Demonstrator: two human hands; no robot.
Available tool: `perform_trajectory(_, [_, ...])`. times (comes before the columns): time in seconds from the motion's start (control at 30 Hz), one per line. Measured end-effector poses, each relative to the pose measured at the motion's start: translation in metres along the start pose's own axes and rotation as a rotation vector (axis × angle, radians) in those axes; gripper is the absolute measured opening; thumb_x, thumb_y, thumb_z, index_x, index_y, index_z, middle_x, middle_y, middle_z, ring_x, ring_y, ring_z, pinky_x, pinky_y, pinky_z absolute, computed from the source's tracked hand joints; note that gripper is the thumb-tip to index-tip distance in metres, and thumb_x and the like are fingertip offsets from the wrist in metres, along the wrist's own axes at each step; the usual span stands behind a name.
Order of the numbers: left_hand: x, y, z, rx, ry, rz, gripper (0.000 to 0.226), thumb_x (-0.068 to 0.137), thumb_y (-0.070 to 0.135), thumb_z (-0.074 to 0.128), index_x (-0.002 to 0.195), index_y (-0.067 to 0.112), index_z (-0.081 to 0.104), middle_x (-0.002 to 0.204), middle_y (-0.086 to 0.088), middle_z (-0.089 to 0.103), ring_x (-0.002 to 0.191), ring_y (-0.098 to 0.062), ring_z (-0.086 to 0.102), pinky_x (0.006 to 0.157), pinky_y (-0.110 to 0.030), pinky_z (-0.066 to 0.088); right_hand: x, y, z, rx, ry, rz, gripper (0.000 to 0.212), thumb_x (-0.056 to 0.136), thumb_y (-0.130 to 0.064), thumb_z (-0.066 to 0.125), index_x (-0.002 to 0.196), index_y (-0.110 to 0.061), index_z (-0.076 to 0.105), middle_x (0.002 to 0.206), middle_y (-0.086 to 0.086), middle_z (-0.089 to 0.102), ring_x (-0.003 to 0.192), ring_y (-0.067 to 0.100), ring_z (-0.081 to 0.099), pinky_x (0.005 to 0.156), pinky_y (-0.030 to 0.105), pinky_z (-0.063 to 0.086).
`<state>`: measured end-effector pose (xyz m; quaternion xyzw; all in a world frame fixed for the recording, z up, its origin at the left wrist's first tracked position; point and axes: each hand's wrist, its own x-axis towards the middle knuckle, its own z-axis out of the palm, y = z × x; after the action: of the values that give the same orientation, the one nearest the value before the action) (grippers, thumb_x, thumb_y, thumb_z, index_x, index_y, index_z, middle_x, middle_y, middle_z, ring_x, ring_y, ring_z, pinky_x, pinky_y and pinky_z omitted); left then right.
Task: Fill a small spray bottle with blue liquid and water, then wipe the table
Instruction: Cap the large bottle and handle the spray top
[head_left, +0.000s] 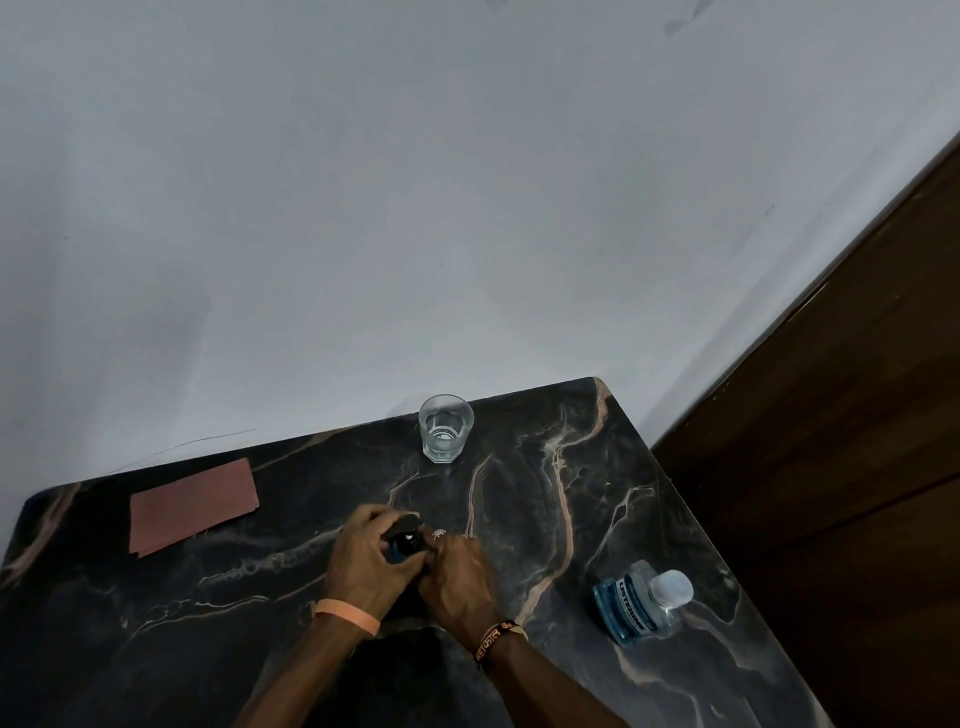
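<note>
Dark spray bottle (402, 544) inside curled fingers (375, 519) of left hand (363, 564) and right hand (457, 574).

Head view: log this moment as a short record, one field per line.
surface: dark marbled table
left hand: grips the small spray bottle from its side
right hand: holds the same bottle near its top
bottle state: dark, mostly hidden by both hands; fill level cannot be told
glass: near the far edge, some clear liquid inside
blue bottle: on the right, clear cap on, untouched
cloth: pink, folded flat, far left
</note>
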<state>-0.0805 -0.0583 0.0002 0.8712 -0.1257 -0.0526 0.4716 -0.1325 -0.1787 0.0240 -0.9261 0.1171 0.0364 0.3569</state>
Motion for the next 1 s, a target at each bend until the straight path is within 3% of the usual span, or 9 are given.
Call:
perform_trajectory(0.1, [0.001,0.0,-0.001,0.01,-0.006,-0.008,0.046,0.059,0.01,0.089,0.099,0.026,0.074,0.09,0.016,0.059,0.084,-0.006,0.062,0.077,-0.027,0.057,0.001,0.0,0.0,-0.01,0.001,-0.009,0.031,0.087,-0.017,0.053,0.112,-0.025,0.068,0.092,0.004,0.074,0.082,0.02,0.069,0.069,0.022,0.05])
perform_trajectory(0.2, [-0.001,0.0,-0.002,-0.027,-0.001,-0.005,0.053,0.057,0.011,0.09,0.103,0.029,0.071,0.097,0.015,0.058,0.089,-0.005,0.063,0.079,-0.02,0.055,0.0,0.001,0.001,-0.007,-0.007,0.009,0.035,0.084,-0.015,0.05,0.111,-0.026,0.068,0.093,0.004,0.074,0.083,0.021,0.068,0.073,0.029,0.055])
perform_trajectory(0.37, [-0.002,-0.003,-0.001,0.008,-0.006,-0.01,0.046,0.06,0.017,0.09,0.098,0.031,0.07,0.092,0.018,0.056,0.083,-0.003,0.061,0.076,-0.023,0.056,0.001,0.0,0.001,-0.048,0.022,-0.013,0.032,0.085,-0.02,0.05,0.111,-0.027,0.067,0.092,0.003,0.073,0.081,0.019,0.068,0.068,0.021,0.048])
perform_trajectory(0.47, [-0.003,-0.004,0.0,-0.015,-0.002,-0.003,0.054,0.059,0.02,0.091,0.106,0.031,0.068,0.099,0.017,0.053,0.088,-0.004,0.06,0.078,-0.018,0.054,0.0,0.002,0.002,-0.048,0.004,-0.017,0.038,0.084,-0.017,0.049,0.116,-0.028,0.066,0.096,0.001,0.073,0.085,0.018,0.068,0.074,0.023,0.053])
perform_trajectory(0.6, [-0.003,-0.006,0.001,-0.031,0.011,-0.011,0.046,0.062,0.013,0.088,0.099,0.031,0.069,0.093,0.017,0.059,0.086,-0.004,0.062,0.079,-0.025,0.057,0.002,0.002,0.003,-0.057,0.019,-0.043,0.029,0.088,-0.02,0.053,0.112,-0.027,0.068,0.096,0.002,0.073,0.085,0.019,0.068,0.076,0.029,0.055])
perform_trajectory(0.77, [-0.003,-0.008,0.003,-0.061,0.004,0.003,0.056,0.06,0.016,0.09,0.109,0.029,0.068,0.103,0.013,0.056,0.092,-0.007,0.062,0.079,-0.018,0.055,0.003,0.006,0.005,-0.044,-0.012,-0.011,0.033,0.087,-0.013,0.051,0.113,-0.025,0.067,0.097,0.004,0.073,0.089,0.021,0.068,0.08,0.032,0.056])
perform_trajectory(0.9, [-0.002,-0.011,0.005,-0.087,0.009,-0.027,0.049,0.063,0.013,0.089,0.105,0.026,0.069,0.098,0.013,0.061,0.09,-0.009,0.064,0.081,-0.03,0.058,0.002,0.005,0.003,-0.041,0.006,-0.042,0.025,0.089,-0.016,0.051,0.105,-0.022,0.07,0.095,0.004,0.074,0.085,0.02,0.068,0.079,0.031,0.055])
perform_trajectory(1.0, [-0.004,-0.013,0.005,-0.077,0.001,-0.005,0.057,0.061,0.02,0.09,0.11,0.033,0.065,0.106,0.016,0.054,0.095,-0.006,0.062,0.083,-0.022,0.055,0.002,0.005,0.003,-0.002,-0.005,-0.008,0.032,0.083,-0.012,0.05,0.106,-0.023,0.069,0.092,0.004,0.074,0.084,0.021,0.068,0.073,0.026,0.053])
